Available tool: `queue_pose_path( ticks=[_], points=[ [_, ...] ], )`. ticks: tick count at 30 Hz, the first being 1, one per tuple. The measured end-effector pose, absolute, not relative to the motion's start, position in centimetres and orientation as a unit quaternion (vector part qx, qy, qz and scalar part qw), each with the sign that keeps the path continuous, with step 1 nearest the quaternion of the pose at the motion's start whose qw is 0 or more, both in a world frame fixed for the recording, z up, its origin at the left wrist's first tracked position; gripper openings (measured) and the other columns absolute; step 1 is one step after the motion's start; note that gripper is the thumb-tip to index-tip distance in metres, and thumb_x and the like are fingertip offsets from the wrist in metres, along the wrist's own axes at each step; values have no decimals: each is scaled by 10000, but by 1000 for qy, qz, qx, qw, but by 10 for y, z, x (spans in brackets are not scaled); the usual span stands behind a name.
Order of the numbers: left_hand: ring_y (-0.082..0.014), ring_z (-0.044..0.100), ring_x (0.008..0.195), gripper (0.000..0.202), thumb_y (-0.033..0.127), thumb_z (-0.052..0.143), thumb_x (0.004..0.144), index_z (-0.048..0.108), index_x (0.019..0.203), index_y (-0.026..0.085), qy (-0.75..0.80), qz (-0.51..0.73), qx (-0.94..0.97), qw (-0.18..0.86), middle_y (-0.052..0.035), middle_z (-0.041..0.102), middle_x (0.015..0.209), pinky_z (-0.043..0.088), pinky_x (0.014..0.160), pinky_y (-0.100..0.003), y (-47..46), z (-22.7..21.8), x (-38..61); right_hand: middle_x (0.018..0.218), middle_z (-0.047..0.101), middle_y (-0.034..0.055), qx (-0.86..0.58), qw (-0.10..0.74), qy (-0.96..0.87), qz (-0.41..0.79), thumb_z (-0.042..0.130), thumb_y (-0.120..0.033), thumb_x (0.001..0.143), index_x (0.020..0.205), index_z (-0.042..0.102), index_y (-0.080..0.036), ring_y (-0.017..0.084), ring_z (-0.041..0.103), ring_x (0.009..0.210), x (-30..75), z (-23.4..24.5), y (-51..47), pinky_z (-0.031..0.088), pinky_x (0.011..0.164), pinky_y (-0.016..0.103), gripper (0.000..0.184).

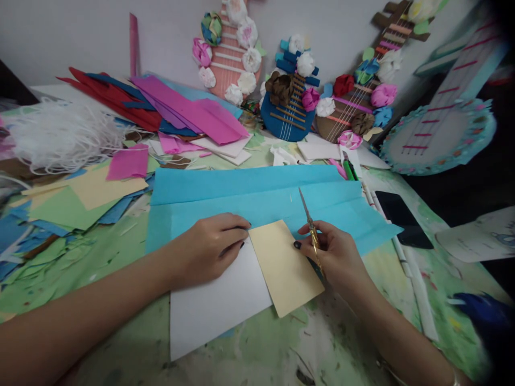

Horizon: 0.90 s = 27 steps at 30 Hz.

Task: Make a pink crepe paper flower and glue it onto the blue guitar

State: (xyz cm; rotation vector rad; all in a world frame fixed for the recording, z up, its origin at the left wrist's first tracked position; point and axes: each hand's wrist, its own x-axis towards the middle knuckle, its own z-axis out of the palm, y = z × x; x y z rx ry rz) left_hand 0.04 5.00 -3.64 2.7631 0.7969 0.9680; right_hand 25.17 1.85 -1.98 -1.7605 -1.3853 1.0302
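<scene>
My left hand [213,246] rests on a white sheet of paper [217,311], its fingers curled and close together. Its fingertips are at the upper left corner of a cream card [285,268], and I cannot make out whether they pinch anything. The card partly overlaps the white sheet. In my right hand [338,257] is a pair of gold-handled scissors [313,236], blades pointing up and away and looking closed. The right thumb lies over the card's right side. Beneath and behind both papers spreads blue crepe paper [241,190].
White string [64,136] lies in a heap at the left, by paper scraps [72,209]. Folded coloured paper [193,107] is piled behind. Flower-decorated paper instruments [287,107] lean on the wall. At right are a dark phone [402,217] and a white cup [478,236].
</scene>
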Motion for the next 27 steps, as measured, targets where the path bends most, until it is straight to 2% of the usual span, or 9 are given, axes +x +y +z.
queue_pose_path(
  ticks=[10,14,27],
  points=[
    [-216,648,965,270,87,459,893,688,1033,112,247,294,922,45,-138,692,1043,569,811,-341,51,-33,2,623,577,-8,-678,317,-540,383,630,-330,650,866,604,-195,146,511,561,254,-20,19,340,519,272,256],
    [-233,633,964,279,85,440,900,693,1015,110,232,281,931,36,-153,683,1038,562,810,-377,51,-33,1,632,593,0,-680,315,-541,381,631,-332,652,863,601,-199,153,529,569,254,-21,19,356,521,273,251],
    [-251,627,972,273,84,458,900,709,1008,91,228,271,935,37,-170,672,1050,557,793,-381,51,-32,0,627,624,7,-690,288,-570,341,613,-303,670,870,624,-202,159,550,567,255,-20,20,368,516,271,225]
  ],
)
